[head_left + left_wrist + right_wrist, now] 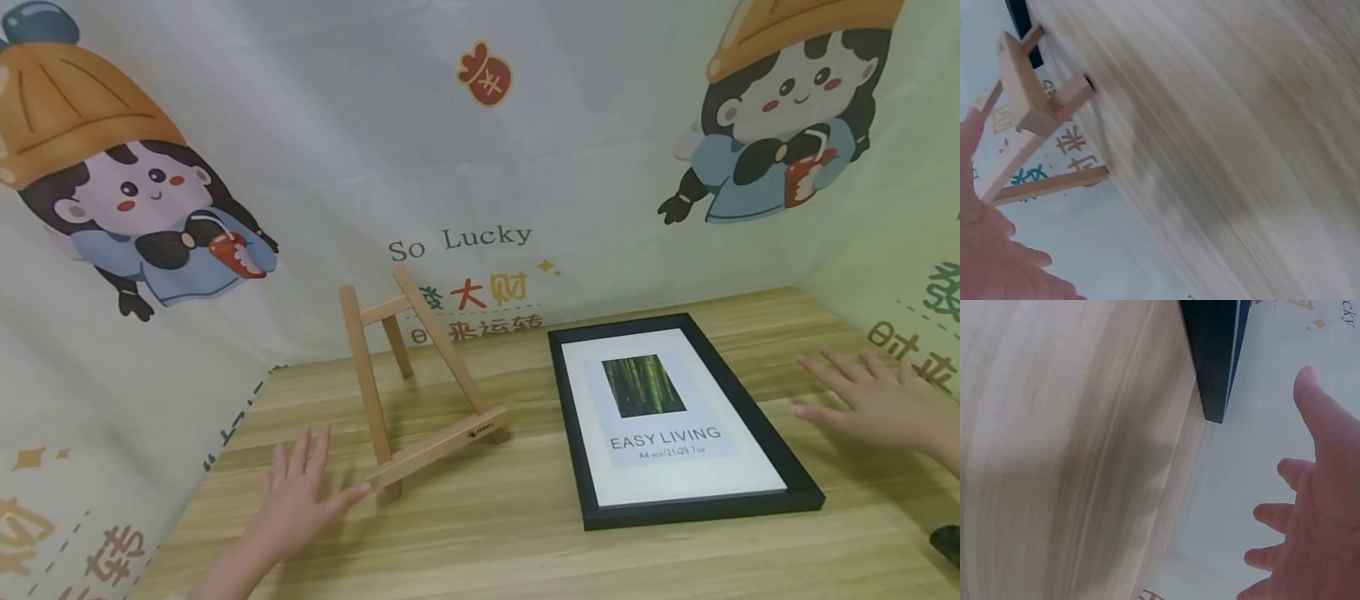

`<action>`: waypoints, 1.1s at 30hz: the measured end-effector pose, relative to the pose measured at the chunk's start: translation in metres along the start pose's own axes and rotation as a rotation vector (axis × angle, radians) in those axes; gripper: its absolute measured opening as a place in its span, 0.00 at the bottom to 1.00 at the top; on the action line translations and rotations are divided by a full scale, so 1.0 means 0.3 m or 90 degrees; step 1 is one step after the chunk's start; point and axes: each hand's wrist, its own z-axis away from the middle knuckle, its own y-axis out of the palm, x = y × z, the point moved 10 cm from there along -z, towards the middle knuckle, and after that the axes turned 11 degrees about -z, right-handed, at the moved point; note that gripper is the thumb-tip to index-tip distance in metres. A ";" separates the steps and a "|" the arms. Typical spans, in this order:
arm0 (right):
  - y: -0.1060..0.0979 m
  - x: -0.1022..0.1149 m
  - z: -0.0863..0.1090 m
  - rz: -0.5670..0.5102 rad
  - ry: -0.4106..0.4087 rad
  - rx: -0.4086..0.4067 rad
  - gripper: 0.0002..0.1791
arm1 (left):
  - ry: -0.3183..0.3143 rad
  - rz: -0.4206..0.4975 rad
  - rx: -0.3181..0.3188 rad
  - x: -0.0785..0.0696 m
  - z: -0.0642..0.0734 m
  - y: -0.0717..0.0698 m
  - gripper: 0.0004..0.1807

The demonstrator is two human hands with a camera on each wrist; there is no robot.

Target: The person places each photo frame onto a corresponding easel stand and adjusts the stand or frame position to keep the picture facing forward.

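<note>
A small wooden easel (442, 446) stands upright on the table, its front ledge angled toward the left hand. My left hand (296, 500) is spread beside it, the thumb tip right at the ledge's left end in the head view. In the left wrist view the easel (1025, 94) shows past the thumb. A black picture frame (757, 400) lies flat, face up, right of the easel, with a bamboo picture and "EASY LIVING" on its insert. My right hand (873, 400) hovers to the frame's right, fingers spread and holding nothing. The frame's side (1213, 362) shows in the right wrist view.
The wood-grain table (487, 550) carries both things. A pale printed cloth (360, 150) with cartoon figures hangs behind and at both sides. A small black object (947, 546) lies at the right edge of the head view.
</note>
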 end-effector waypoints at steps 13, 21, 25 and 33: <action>0.003 0.040 -0.020 -0.260 -0.014 0.055 0.39 | -0.125 0.377 0.019 -0.039 -0.012 -0.087 0.33; -0.026 0.075 -0.027 -0.250 -0.008 0.048 0.39 | -0.092 0.500 0.065 -0.177 -0.028 -0.076 0.30; -0.027 0.076 -0.023 -0.265 0.022 0.059 0.40 | -0.077 0.553 0.098 -0.228 -0.040 -0.050 0.31; 0.013 0.055 -0.004 -0.359 0.064 0.097 0.40 | -0.058 0.619 0.167 -0.332 -0.060 0.000 0.29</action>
